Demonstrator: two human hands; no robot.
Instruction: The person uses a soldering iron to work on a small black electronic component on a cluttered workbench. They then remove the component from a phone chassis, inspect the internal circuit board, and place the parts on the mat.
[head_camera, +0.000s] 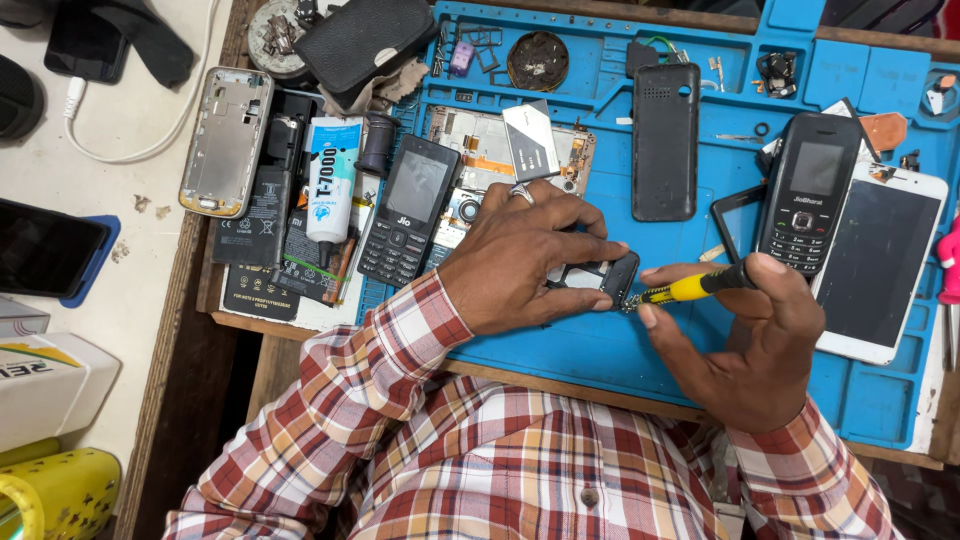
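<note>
a: what is the left hand (525, 262) doing?

b: it lies palm down on the blue silicone repair mat (600, 345), fingers closed over a small dark opened phone body (598, 277), pinning it flat. that seems meant to keep the part from sliding while the tool works at its corner. the phone body sits near the middle of the mat, mostly hidden under those fingers, with only its 3 o'clock end showing.

a: and the right hand (755, 340)?

b: it comes in from 4 o'clock, wrist bent, thumb and forefinger pinched around a slim yellow-handled screwdriver (690, 288). the shaft lies almost level and the tip meets the phone body's lower corner. whether it sits in a screw head i cannot tell; the spot is too small.

a: what lies around them?

b: at 10 o'clock from the left hand stands a black keypad phone with a dark screen (409, 210), and beside that a white glue tube with a black nozzle (331, 180). at 12 o'clock a black plastic back cover (665, 140) lies flat. at 2 o'clock from the right hand is a second black keypad phone (810, 190), resting partly on a white smartphone with a black screen (880, 262). both sleeves are red and white checked cloth.
</note>
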